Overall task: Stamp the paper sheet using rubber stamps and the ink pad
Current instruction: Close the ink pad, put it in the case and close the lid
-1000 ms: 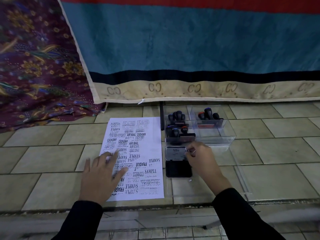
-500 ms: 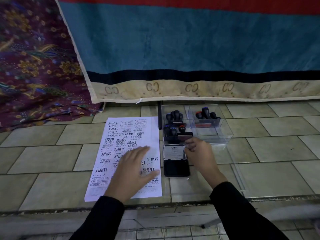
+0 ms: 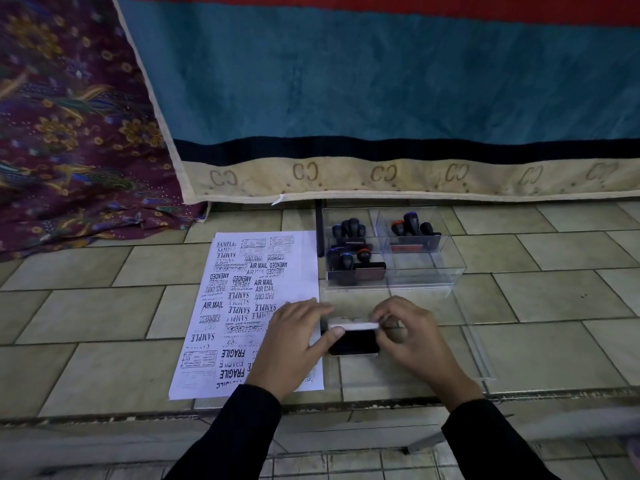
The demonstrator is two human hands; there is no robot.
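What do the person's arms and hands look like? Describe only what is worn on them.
Both arms are covered by long black sleeves, the left sleeve and the right sleeve, plain, with no visible markings, ending at the wrists. The left hand and the right hand are bare: no gloves, and no rings or watch can be made out in this dim view.
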